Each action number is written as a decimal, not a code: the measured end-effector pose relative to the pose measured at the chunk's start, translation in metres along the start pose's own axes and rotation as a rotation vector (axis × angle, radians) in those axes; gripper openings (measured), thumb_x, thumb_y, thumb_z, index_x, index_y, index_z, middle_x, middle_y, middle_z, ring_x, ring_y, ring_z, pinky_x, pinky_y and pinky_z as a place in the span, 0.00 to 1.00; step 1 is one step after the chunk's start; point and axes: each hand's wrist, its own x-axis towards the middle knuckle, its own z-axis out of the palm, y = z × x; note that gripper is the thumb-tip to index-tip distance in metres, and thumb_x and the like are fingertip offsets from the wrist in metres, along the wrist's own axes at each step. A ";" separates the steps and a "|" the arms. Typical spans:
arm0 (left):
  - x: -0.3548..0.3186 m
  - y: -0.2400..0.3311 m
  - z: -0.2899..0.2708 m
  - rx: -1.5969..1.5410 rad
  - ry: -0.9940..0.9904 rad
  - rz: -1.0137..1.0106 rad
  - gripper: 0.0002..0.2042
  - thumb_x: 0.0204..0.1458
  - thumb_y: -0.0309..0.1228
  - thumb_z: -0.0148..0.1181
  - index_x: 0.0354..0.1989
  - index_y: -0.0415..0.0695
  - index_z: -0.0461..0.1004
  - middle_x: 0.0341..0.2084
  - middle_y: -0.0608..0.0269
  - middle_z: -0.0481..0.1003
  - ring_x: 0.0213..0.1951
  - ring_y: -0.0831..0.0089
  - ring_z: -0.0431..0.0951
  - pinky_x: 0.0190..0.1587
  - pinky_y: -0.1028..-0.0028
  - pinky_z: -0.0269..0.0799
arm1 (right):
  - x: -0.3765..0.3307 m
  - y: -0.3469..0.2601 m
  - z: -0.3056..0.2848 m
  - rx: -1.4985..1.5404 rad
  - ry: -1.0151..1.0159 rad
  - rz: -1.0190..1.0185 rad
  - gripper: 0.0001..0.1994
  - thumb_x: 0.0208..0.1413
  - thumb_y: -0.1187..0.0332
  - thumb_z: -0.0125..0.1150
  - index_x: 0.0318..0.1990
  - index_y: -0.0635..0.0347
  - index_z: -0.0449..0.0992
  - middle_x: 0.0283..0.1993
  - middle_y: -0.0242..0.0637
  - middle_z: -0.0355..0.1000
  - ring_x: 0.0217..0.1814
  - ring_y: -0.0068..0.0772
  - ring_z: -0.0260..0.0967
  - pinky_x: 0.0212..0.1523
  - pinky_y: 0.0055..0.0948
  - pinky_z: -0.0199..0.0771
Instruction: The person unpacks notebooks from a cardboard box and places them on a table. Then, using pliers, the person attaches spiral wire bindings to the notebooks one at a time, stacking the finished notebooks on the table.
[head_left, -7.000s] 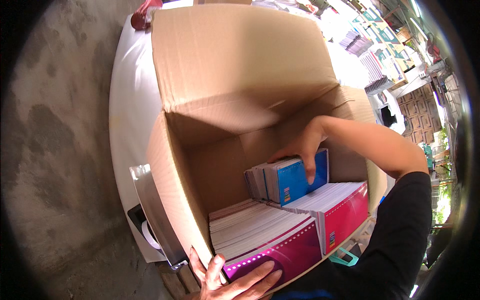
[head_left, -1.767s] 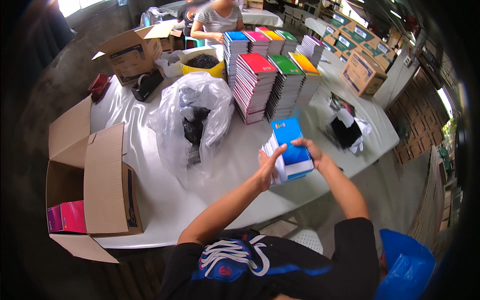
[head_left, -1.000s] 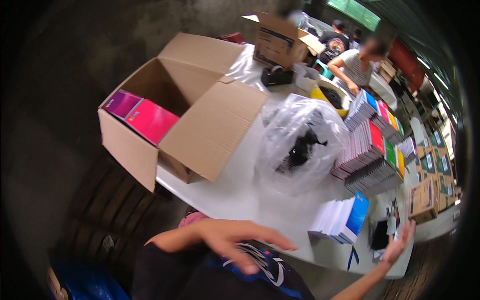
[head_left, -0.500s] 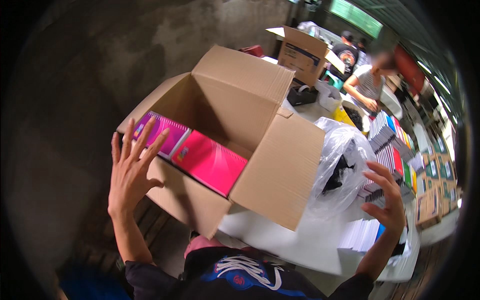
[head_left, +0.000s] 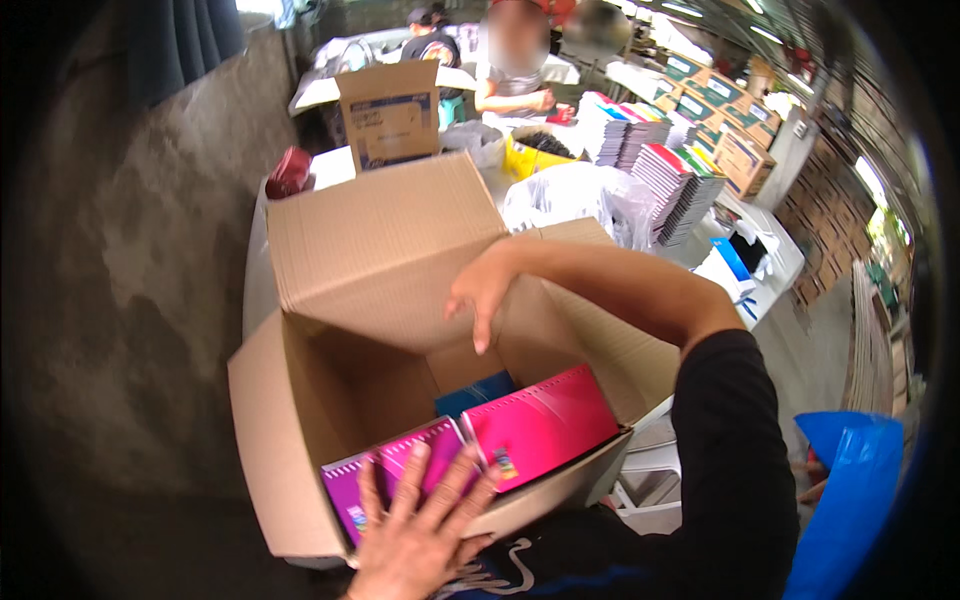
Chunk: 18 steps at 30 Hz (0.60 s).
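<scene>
A large open cardboard box (head_left: 385, 215) stands in front of me with its flaps folded out. Inside, along its near side, spiral notebooks lie in two stacks, purple notebooks (head_left: 345, 480) on the left and pink notebooks (head_left: 550, 420) on the right. A dark blue notebook (head_left: 475, 393) shows lower down behind them. My left hand (head_left: 420, 525) lies spread over the purple notebooks, fingers stretched. Above the box's interior, my right hand (head_left: 485, 290) hangs with loosely bent fingers apart and nothing in them.
Beyond the box are a clear plastic bag (head_left: 580, 195), stacked notebooks (head_left: 675, 185), a yellow container (head_left: 530, 160) and another cardboard box (head_left: 390, 115). A person (head_left: 510, 90) sits across the table. A concrete wall (head_left: 170, 230) rises at left; a blue plastic sheet (head_left: 850, 500) hangs at right.
The view has turned, and the box now sits nearer to me. My left hand has come down onto the purple notebooks. My right hand has moved from beside the plastic bag to over the box.
</scene>
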 end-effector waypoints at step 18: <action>-0.004 -0.042 -0.020 -0.094 -0.232 0.086 0.39 0.44 0.53 0.51 0.68 0.64 0.49 0.69 0.69 0.43 0.70 0.55 0.37 0.57 0.27 0.33 | 0.100 0.022 0.081 0.536 -0.698 0.192 0.59 0.35 0.52 0.75 0.69 0.60 0.39 0.71 0.51 0.41 0.73 0.47 0.38 0.68 0.41 0.44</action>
